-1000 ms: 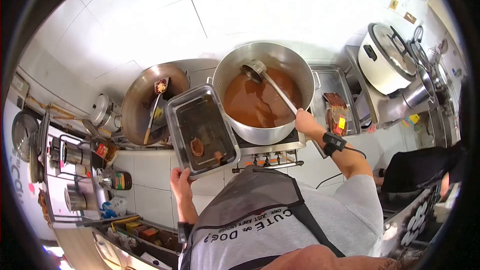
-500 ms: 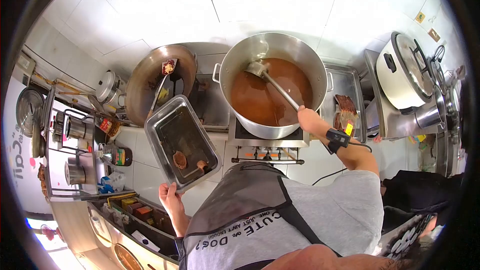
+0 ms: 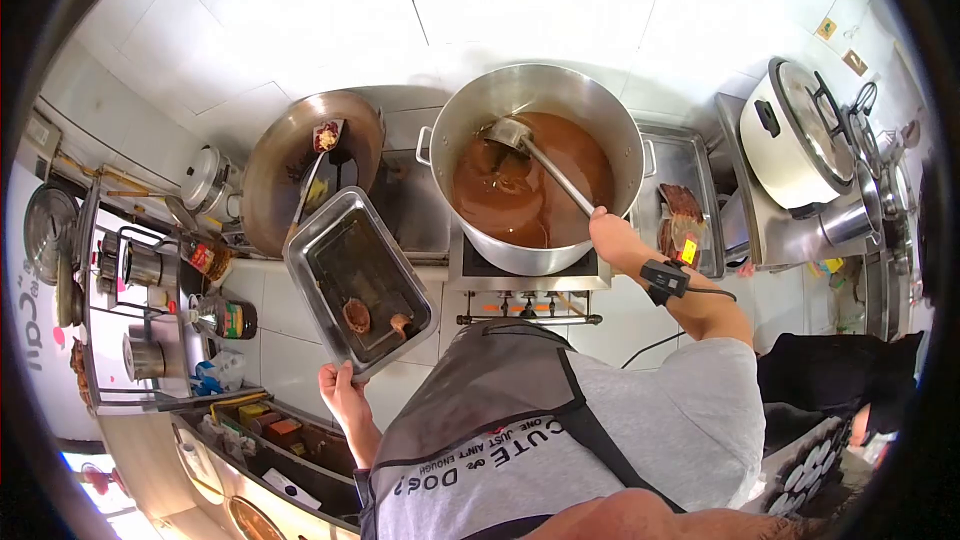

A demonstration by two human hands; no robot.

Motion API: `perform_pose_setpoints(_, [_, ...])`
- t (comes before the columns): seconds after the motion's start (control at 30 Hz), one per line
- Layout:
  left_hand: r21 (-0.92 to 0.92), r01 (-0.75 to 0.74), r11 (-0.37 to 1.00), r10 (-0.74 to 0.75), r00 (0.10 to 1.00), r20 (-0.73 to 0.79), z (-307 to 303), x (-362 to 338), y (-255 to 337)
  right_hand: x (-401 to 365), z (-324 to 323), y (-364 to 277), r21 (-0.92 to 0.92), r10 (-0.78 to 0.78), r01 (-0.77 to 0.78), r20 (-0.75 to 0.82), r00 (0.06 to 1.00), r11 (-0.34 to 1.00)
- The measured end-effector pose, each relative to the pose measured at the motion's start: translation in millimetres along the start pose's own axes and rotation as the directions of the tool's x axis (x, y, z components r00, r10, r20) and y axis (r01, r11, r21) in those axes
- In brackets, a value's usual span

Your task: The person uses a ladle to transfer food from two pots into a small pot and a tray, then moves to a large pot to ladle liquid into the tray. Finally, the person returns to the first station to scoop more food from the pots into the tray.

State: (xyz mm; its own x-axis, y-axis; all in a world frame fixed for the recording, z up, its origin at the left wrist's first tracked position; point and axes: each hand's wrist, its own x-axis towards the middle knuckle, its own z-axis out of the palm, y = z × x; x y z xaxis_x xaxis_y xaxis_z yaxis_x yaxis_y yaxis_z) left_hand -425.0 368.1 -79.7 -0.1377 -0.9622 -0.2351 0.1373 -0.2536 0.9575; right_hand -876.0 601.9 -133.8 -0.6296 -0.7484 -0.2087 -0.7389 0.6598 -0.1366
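Observation:
My right hand (image 3: 612,234) is closed around the handle of a long metal ladle (image 3: 558,176). The ladle's bowl is at the surface of the brown broth (image 3: 570,220) inside a big steel stockpot (image 3: 530,258), towards its far left side. Something dark shows in the broth just beneath the bowl. My left hand (image 3: 346,400) grips the near edge of a rectangular metal tray (image 3: 345,255), thumb over the rim. Inside the tray, at its near end, lie a brown piece of meat (image 3: 356,316) and a smaller piece (image 3: 399,325). The tray is left of the pot.
A wok (image 3: 268,170) with a spatula (image 3: 310,175) of red seasoning stands beyond the tray. Right of the pot, a shallow tray (image 3: 708,180) bears dark meat and a yellow-labelled package (image 3: 683,240). A white cooker (image 3: 790,150) sits farther right. At far right is another person's dark clothing (image 3: 830,380).
The ladle's bowl has shifted slightly within the pot, and a dark shape now shows in the broth below it. The tray stays in my left hand. The view has shifted a little.

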Motion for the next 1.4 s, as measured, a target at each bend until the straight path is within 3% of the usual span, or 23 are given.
perform_pose_setpoints(0.3, [0.016, 0.016, 1.0, -0.016, 1.0, -0.023, 6, -4, 4, 34, 24, 9, -0.031, 0.016, -0.014, 0.076, 0.997, 0.999])
perform_pose_setpoints(0.37, [0.035, 0.027, 0.999, -0.026, 0.999, -0.036, 6, -8, 7, 41, 19, 6, 0.076, 0.0, -0.006, 0.085, 0.996, 0.997])
perform_pose_setpoints(0.5, [0.059, 0.041, 0.997, -0.039, 0.999, -0.034, 7, -11, 6, 75, 50, 24, 0.059, -0.112, 0.106, 0.11, 0.988, 0.993])
perform_pose_setpoints(0.57, [0.063, 0.044, 0.997, -0.04, 0.998, -0.05, 4, -14, 4, 94, 59, 27, -0.142, -0.123, 0.183, 0.352, 0.928, 0.973])
perform_pose_setpoints(0.7, [0.031, 0.011, 0.999, -0.008, 0.995, -0.099, 12, -25, 7, 113, 71, 37, -0.12, -0.215, 0.289, 0.423, 0.88, 0.95])
perform_pose_setpoints(0.8, [0.053, 0.013, 0.998, -0.006, 0.991, -0.131, 14, -30, 10, 137, 90, 39, -0.14, -0.155, 0.28, 0.566, 0.81, 0.95])
perform_pose_setpoints(0.87, [0.07, 0.009, 0.998, 0.001, 0.991, -0.137, 13, -32, 10, 137, 65, 27, -0.122, -0.354, 0.606, 0.714, 0.604, 0.786])
perform_pose_setpoints(0.9, [0.063, 0.003, 0.998, 0.007, 0.988, -0.152, 13, -33, 10, 138, 75, 32, -0.115, -0.355, 0.604, 0.716, 0.601, 0.789])
perform_pose_setpoints(0.93, [0.054, -0.006, 0.999, 0.015, 0.986, -0.166, 15, -34, 10, 142, 87, 41, 0.095, -0.382, 0.429, 0.653, 0.654, 0.898])
perform_pose_setpoints(0.97, [0.055, -0.006, 0.998, 0.015, 0.986, -0.164, 14, -34, 9, 147, 97, 47, 0.311, -0.382, 0.236, 0.589, 0.713, 0.92])
perform_pose_setpoints(1.0, [0.051, -0.006, 0.999, 0.014, 0.988, -0.156, 13, -34, 9, 148, 108, 52, 0.312, -0.382, 0.236, 0.587, 0.714, 0.92])
perform_pose_setpoints(1.03, [0.045, -0.007, 0.999, 0.014, 0.989, -0.148, 13, -35, 9, 146, 117, 55, 0.639, -0.365, -0.093, 0.546, 0.754, 0.764])
perform_pose_setpoints(1.07, [0.044, -0.01, 0.999, 0.016, 0.989, -0.147, 18, -35, 12, 140, 111, 51, 0.829, -0.324, -0.376, 0.52, 0.79, 0.414])
perform_pose_setpoints(1.1, [0.056, 0.001, 0.998, 0.008, 0.989, -0.15, 24, -37, 18, 136, 106, 44, 0.795, -0.267, -0.55, 0.604, 0.751, 0.256])
perform_pose_setpoints(1.13, [0.068, 0.01, 0.998, 0.001, 0.988, -0.154, 28, -40, 21, 136, 109, 46, 0.796, -0.269, -0.548, 0.604, 0.751, 0.258])
perform_pose_setpoints(1.2, [0.076, 0.008, 0.997, 0.003, 0.99, -0.144, 23, -37, 21, 132, 121, 44, 0.765, -0.333, -0.644, 0.604, 0.724, -0.013])
perform_pose_setpoints(1.27, [0.073, -0.001, 0.997, 0.01, 0.992, -0.127, 21, -31, 18, 140, 134, 47, 0.782, -0.336, -0.623, 0.584, 0.739, -0.012])
perform_pose_setpoints(1.33, [0.04, -0.019, 0.999, 0.021, 0.997, -0.069, 16, -28, 18, 150, 140, 50, 0.324, -0.463, -0.931, 0.808, 0.365, -0.168])
perform_pose_setpoints(1.37, [0.04, -0.021, 0.999, 0.023, 0.998, -0.066, 20, -29, 20, 140, 122, 42, 0.395, -0.362, -0.906, 0.831, 0.423, -0.153])
perform_pose_setpoints(1.4, [0.02, -0.036, 0.999, 0.038, 0.996, -0.085, 26, -30, 23, 129, 106, 38, 0.396, -0.36, -0.905, 0.83, 0.426, -0.158])
